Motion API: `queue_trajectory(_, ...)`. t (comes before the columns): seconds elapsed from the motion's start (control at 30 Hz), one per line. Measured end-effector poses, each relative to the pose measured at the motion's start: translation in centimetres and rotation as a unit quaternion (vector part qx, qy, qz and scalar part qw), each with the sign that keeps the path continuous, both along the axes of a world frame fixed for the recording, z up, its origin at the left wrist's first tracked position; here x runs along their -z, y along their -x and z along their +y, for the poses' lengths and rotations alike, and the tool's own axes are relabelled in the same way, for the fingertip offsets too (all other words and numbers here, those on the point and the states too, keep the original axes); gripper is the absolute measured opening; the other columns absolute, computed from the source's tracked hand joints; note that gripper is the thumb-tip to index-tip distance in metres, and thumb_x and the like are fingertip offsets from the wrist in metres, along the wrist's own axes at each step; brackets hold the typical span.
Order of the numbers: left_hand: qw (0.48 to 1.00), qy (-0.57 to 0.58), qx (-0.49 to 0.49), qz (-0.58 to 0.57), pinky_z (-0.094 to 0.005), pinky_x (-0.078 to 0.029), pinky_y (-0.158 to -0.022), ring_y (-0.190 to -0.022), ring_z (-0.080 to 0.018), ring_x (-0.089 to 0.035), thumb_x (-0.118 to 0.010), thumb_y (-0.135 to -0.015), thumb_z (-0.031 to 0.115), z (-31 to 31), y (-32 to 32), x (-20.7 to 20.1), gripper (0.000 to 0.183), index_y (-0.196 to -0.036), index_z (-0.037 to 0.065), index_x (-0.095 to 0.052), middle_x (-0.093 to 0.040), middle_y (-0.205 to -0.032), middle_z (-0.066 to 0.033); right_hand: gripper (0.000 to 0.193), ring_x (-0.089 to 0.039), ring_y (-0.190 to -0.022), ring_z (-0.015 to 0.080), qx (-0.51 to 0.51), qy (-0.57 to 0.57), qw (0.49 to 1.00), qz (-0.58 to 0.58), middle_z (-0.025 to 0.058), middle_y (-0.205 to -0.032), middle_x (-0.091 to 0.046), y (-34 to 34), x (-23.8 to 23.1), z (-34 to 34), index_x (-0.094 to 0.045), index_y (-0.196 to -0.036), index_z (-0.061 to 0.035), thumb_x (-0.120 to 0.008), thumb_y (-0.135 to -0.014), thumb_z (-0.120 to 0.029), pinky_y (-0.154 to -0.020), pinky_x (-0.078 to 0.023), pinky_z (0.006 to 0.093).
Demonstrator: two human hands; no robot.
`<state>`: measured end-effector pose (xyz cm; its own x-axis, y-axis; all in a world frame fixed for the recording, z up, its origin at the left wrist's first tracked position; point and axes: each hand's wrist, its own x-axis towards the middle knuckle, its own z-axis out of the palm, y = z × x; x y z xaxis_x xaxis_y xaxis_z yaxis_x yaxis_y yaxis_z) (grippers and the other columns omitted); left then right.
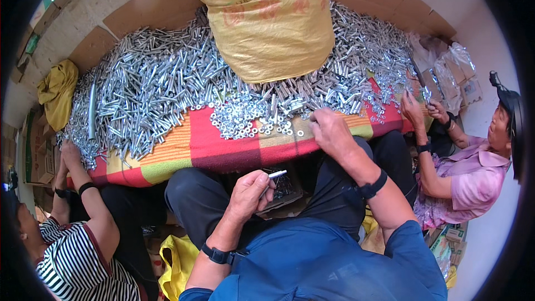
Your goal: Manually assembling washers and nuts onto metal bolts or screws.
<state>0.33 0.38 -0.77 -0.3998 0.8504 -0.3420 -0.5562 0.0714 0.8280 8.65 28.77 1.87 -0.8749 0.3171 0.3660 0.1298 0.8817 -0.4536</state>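
A checked blanket (pixel 203 144) covers the surface beyond the left hand and under the right. Nearest, the left hand (pixel 249 194) is closed around a slim silver piece (pixel 277 174), which juts out past its thumb. Farther out and to its right, the right hand (pixel 333 132) is at the blanket's edge, fingers curled; whether they grip anything I cannot tell. Left of that hand lie small ring-shaped washers (pixel 237 118). Beyond both hands spreads a heap of metal bolts (pixel 150 72), behind a yellow sack (pixel 273 33).
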Motion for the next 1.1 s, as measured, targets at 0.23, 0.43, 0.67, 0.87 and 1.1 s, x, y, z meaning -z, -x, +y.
queue_trajectory(0.23,1.000,-0.003,-0.010,-0.002,-0.0226,-0.032,-0.042,-0.044,-0.0079,-0.043,-0.052,-0.107,0.038,0.0,-0.1,-0.2,0.038,-0.094,0.004,-0.063,-0.061,-0.067,-0.0050,0.012,-0.065,-0.085,0.0435,0.046,-0.013,0.994,-0.096,0.0237,-0.085,-0.065,0.6,0.6,1.9,-0.065,-0.085,0.0023,-0.070,-0.081,-0.008,-0.077,-0.051,0.0508)
queue_trajectory(0.43,1.000,-0.003,-0.012,-0.013,-0.0224,-0.032,-0.042,-0.044,-0.0081,-0.043,-0.052,-0.107,0.038,0.0,0.0,-0.1,0.038,-0.094,0.004,-0.062,-0.061,-0.068,-0.0051,0.009,-0.065,-0.083,0.0423,-0.033,0.092,0.993,-0.059,0.0224,-0.082,-0.065,1.0,0.6,-0.4,-0.065,-0.085,0.0024,-0.065,-0.081,-0.005,-0.075,-0.052,0.0488)
queue_trajectory(0.67,1.000,-0.011,-0.026,-0.011,-0.0229,-0.032,-0.041,-0.043,-0.0088,-0.043,-0.051,-0.107,0.037,0.0,0.1,0.2,0.038,-0.094,0.004,-0.061,-0.061,-0.068,-0.0057,0.005,-0.064,-0.081,0.0431,-0.061,0.042,0.995,-0.070,0.0214,-0.082,-0.063,1.4,0.6,-1.2,-0.063,-0.084,0.0020,-0.063,-0.082,-0.002,-0.074,-0.052,0.0499)
queue_trajectory(0.87,0.998,-0.025,-0.039,-0.029,-0.0228,-0.031,-0.040,-0.042,-0.0091,-0.043,-0.050,-0.108,0.037,-0.1,0.1,0.0,0.037,-0.095,0.004,-0.061,-0.061,-0.067,-0.0064,0.005,-0.063,-0.085,0.0443,-0.072,0.013,0.994,-0.085,0.0221,-0.084,-0.062,1.5,-0.3,-1.8,-0.059,-0.083,0.0018,-0.063,-0.082,-0.002,-0.075,-0.051,0.0514)
queue_trajectory(1.1,0.997,-0.041,-0.051,-0.037,-0.0224,-0.031,-0.039,-0.041,-0.0091,-0.041,-0.051,-0.108,0.037,0.1,0.2,0.0,0.037,-0.095,0.004,-0.060,-0.061,-0.067,-0.0077,0.009,-0.067,-0.076,0.0348,-0.099,0.053,0.993,-0.041,0.0177,-0.079,-0.065,1.5,-0.6,-2.6,-0.062,-0.090,0.0018,-0.066,-0.082,0.000,-0.067,-0.054,0.0430)
